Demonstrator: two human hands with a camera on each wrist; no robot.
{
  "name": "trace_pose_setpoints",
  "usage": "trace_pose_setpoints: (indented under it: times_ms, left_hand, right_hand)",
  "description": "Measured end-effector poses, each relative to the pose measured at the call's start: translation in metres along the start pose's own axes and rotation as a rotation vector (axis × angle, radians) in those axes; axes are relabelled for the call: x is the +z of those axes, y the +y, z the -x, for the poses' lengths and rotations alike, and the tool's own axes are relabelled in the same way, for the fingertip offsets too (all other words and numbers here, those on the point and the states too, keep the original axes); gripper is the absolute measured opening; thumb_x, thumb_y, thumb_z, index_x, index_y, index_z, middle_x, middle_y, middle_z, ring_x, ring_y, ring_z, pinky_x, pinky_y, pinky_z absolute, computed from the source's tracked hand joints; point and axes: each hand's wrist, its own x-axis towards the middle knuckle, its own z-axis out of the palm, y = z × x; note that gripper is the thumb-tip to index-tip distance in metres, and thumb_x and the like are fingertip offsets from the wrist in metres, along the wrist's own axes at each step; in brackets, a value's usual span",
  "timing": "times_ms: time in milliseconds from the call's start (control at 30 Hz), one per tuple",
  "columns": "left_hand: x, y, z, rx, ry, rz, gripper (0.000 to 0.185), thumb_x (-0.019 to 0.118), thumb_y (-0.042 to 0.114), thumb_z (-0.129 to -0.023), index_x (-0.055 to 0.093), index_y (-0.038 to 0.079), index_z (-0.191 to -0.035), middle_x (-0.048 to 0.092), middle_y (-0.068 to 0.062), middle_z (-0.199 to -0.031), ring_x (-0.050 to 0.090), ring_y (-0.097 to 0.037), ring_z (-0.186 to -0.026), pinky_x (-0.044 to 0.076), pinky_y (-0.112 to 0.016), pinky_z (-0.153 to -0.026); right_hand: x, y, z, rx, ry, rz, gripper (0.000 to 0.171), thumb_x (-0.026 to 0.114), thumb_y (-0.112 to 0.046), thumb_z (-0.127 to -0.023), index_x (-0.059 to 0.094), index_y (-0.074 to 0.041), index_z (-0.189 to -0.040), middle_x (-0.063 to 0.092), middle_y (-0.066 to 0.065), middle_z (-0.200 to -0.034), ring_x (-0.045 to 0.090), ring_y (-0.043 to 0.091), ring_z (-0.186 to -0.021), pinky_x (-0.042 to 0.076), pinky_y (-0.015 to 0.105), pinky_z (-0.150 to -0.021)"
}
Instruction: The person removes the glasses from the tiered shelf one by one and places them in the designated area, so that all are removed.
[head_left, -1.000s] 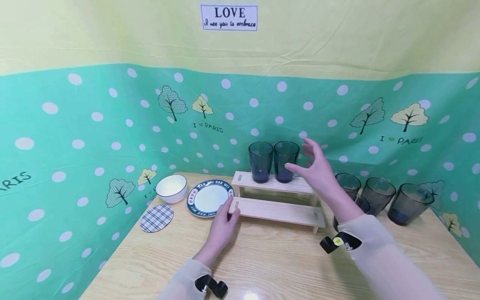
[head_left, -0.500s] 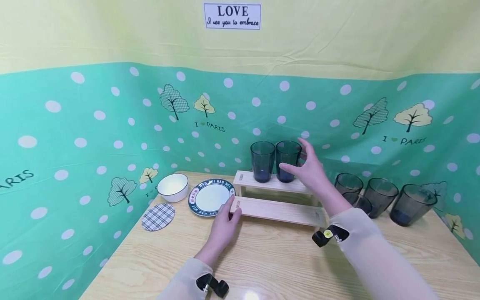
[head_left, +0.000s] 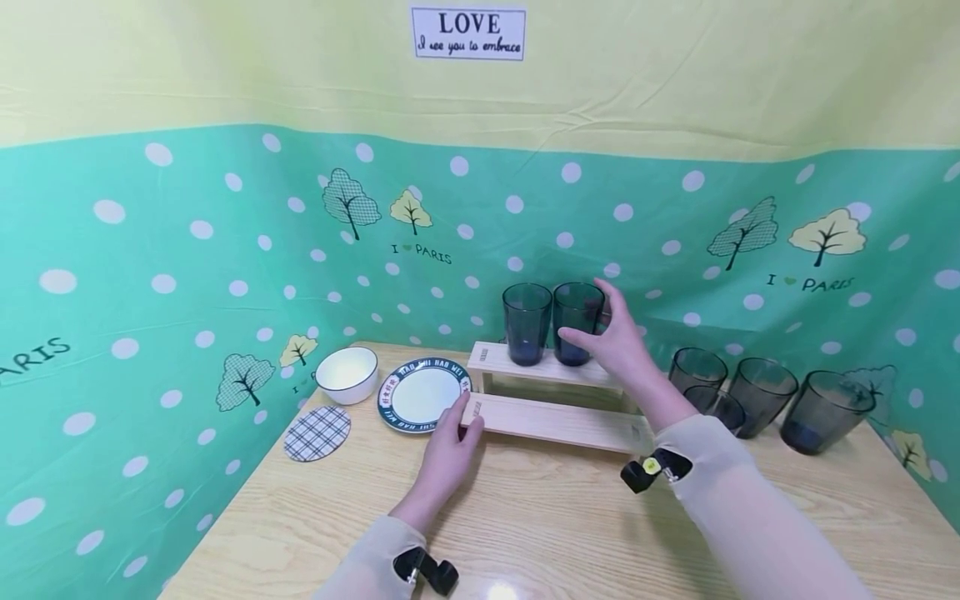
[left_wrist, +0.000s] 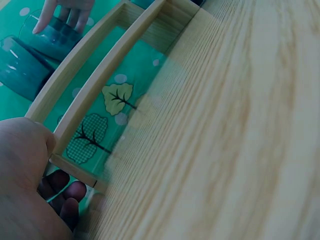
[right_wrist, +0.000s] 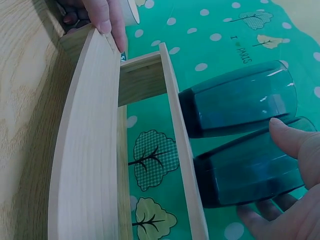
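Your wooden table (head_left: 570,525) carries the two-step wooden rack (head_left: 555,400) against the green dotted backdrop (head_left: 187,275), and the big picture there has not shifted over the last second. What has changed is your right hand (head_left: 618,342): a second ago it hung open in the air off to the right of the rack's upper step, and it has since travelled in and closed the gap. Now its thumb and fingers wrap the right-hand dark glass tumbler (head_left: 577,322), which stands upright on the upper step, touching or just beside its twin, the left tumbler (head_left: 526,322). The right wrist view shows your thumb (right_wrist: 292,137) pressed on the glass wall, so you have contact and a grasp forming around it.

Your left hand (head_left: 447,454) has stayed put, fingers curled on the left end of the lower step, steadying the rack.

The spare tumblers (head_left: 757,396), plate (head_left: 420,394), bowl (head_left: 346,375) and checked coaster (head_left: 317,434) sit as before.
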Motion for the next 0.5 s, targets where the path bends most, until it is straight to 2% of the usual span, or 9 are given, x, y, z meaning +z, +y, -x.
trace_pose_setpoints:
  times_ms: [500]
  left_hand:
    - [0.0004, 0.0005, -0.0001, -0.009, -0.002, -0.008, 0.065, 0.060, 0.031, -0.115, 0.039, 0.007, -0.171, 0.054, -0.022, -0.160, 0.048, -0.040, -0.152, 0.034, -0.056, -0.130]
  right_hand:
    - [0.0013, 0.0002, 0.0004, 0.012, 0.023, -0.012, 0.105, 0.085, -0.037, -0.100, 0.015, -0.032, -0.178, 0.015, 0.016, -0.183, 0.026, 0.045, -0.163, 0.036, 0.070, -0.124]
